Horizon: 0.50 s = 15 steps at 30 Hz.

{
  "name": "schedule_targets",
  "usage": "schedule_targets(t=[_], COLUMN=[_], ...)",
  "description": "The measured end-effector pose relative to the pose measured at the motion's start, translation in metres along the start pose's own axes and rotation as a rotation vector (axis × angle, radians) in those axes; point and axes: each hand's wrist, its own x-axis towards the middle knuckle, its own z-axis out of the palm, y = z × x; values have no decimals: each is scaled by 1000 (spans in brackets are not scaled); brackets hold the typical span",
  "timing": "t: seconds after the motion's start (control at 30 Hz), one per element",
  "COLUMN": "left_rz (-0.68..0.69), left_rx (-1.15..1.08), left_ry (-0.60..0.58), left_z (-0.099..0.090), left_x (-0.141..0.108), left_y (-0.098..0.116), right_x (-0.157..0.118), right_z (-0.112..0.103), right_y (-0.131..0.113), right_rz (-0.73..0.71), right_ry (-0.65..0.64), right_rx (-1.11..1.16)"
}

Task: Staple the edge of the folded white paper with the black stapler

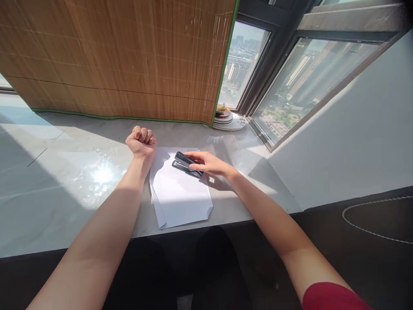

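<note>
A black stapler (187,165) lies over the upper right part of some white paper sheets (183,198), its jaw end pointing left. My right hand (208,163) is closed round its right end, thumb on the near side and fingers on the far side. To the left of the stapler, my left hand (141,141) makes a fist by the upper left corner of the paper, with no object showing in it. The sheets have a curled lower right corner and a left edge that is folded or out of line.
The paper rests on a grey stone-look windowsill (80,150) with strong sun glare at left. A bamboo blind (122,60) hangs behind it. Stacked plates (229,120) stand in the corner by the windows (290,86). A pale cord (351,219) loops at far right.
</note>
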Motion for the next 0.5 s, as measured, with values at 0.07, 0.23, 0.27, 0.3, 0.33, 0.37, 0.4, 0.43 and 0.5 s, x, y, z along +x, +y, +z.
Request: schedule_targets(t=[0.07,0.23,0.27,0.3,0.33,0.37,0.4,0.43,0.5], left_rz=[-5,-18,-23,-29,-37,-44,-49,-51,-53], left_rx=[-6,-24,-28,-32,-35,-39,-45,-51,-60], left_ry=[-2,-1,-2,-9,-20,-35,-52,-64,-68], left_z=[1,3,3,2,1,0,-1,-2,-3], left_x=[-1,0,0,1,2,3,4,4,5], left_y=[0,0,-1,-1,-1,-2,-2,-3,-3], right_x=[-11,-75,-89,-101,-111,-119,-124,-126,-126], right_z=[-8,-40,-46,-51,-56,-60,-63,-67,-77], right_y=[2,14,17,20,21,22,22,21,18], right_rz=[32,149,175,198,221,241,259,270,255], right_ry=[6,229,301,366,409,432,439,436,448], right_rx=[7,-14,-33,-50,-58,-61,-64,-70,-102])
